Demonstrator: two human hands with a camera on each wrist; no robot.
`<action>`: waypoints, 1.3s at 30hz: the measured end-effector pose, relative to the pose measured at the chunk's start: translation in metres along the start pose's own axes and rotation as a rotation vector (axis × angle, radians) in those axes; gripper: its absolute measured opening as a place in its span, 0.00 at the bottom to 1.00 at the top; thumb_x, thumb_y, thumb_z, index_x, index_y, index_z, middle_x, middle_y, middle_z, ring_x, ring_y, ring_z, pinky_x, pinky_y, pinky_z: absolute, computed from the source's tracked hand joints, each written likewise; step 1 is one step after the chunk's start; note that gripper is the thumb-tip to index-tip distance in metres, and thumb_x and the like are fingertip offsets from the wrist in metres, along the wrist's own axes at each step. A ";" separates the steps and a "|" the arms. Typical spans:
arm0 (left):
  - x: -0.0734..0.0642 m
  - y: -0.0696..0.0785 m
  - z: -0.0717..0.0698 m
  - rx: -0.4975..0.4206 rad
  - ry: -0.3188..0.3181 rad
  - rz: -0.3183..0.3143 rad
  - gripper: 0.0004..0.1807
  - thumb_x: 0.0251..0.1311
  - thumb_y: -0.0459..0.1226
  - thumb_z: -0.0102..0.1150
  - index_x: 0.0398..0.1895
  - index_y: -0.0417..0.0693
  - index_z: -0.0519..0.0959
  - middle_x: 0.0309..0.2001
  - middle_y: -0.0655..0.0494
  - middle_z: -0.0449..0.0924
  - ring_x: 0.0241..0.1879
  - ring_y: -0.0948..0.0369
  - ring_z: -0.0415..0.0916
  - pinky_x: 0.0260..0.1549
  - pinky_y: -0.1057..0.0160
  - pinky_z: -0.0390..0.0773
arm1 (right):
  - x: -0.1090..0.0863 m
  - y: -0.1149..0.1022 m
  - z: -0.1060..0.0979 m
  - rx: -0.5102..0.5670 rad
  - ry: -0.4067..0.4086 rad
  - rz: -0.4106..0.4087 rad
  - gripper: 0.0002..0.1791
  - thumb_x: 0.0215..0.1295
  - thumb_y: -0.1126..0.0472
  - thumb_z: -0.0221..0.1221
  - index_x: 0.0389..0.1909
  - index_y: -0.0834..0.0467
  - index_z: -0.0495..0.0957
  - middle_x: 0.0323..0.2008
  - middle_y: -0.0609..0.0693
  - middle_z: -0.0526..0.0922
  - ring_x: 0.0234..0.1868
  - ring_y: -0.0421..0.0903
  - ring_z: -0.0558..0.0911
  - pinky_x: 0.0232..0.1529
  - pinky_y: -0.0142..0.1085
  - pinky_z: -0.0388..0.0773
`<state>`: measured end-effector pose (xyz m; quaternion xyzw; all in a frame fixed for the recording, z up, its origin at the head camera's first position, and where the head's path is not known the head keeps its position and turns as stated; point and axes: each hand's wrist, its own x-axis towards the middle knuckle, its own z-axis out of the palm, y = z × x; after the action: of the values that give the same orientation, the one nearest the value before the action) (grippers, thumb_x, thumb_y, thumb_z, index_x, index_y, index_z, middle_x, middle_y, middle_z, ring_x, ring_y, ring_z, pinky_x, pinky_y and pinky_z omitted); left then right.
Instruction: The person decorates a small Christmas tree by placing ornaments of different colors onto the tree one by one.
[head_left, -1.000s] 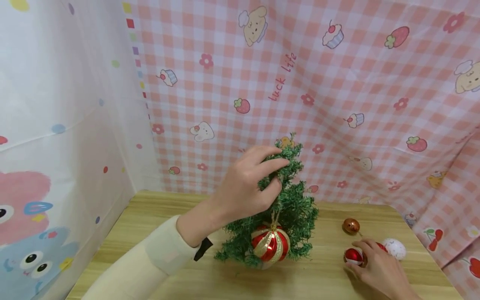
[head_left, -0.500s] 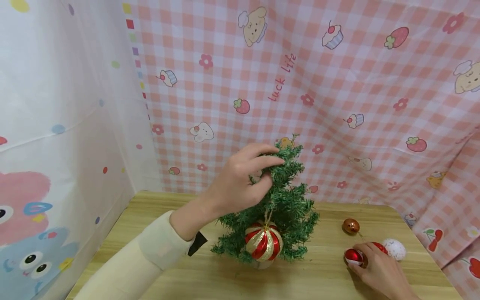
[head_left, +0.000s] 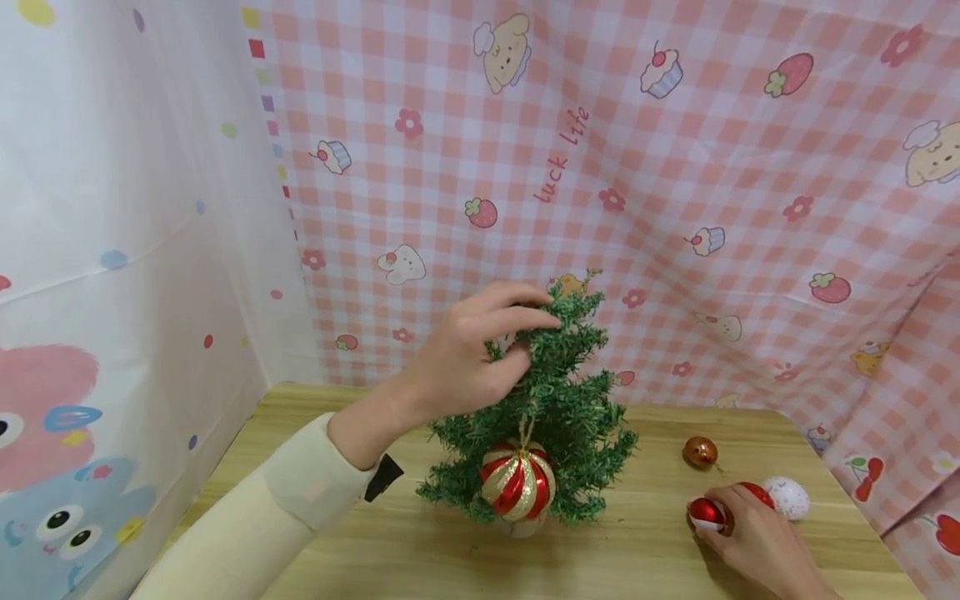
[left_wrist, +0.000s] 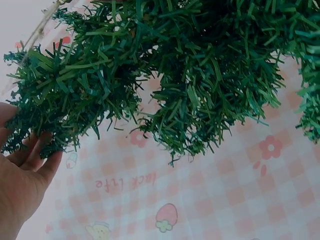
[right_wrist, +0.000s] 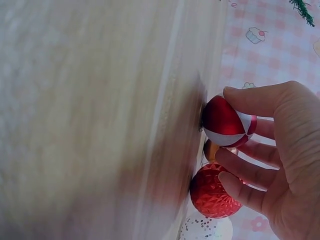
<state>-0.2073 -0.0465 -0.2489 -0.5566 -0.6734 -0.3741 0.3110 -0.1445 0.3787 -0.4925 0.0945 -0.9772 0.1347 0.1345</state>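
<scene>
At the far left hangs a white curtain (head_left: 150, 250) printed with pink and blue cartoon figures; next to it, a pink gingham cloth (head_left: 420, 192) reading "luck life" spreads behind the tabletop. A cream sleeve (head_left: 255, 492) with a black strap (head_left: 384, 478) at the wrist reaches up to the left hand (head_left: 465, 358). Its thumb and fingers curl around upper branch tips of the green Christmas tree (head_left: 581, 400), the index and middle fingers parted. The tree stands upright near the middle of the wooden table (head_left: 615, 558). On its front, a red-and-gold striped bauble (head_left: 517, 485) hangs by a twine loop, partly covering a pale base (head_left: 522, 527).

Further right, a brown bauble (head_left: 701, 452) lies near the back. In front of it is a red-and-white bauble (right_wrist: 220, 120), on the table, pinched between the thumb and index finger of the right hand (head_left: 757, 525); the other fingers are spread. Just beside it are a textured red bauble (right_wrist: 212, 192) and then a speckled white bauble (head_left: 787, 497).
</scene>
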 end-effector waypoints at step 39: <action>0.000 -0.020 -0.020 -0.180 -0.059 -0.026 0.24 0.46 0.24 0.60 0.51 0.36 0.86 0.56 0.42 0.83 0.54 0.53 0.80 0.43 0.55 0.78 | -0.004 -0.001 -0.011 0.068 0.075 -0.012 0.24 0.45 0.60 0.81 0.43 0.58 0.84 0.36 0.45 0.82 0.32 0.35 0.77 0.29 0.35 0.77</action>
<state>-0.2271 -0.0657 -0.2420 -0.5842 -0.6531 -0.4206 0.2351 -0.1380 0.3812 -0.4832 0.0997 -0.9657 0.1705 0.1687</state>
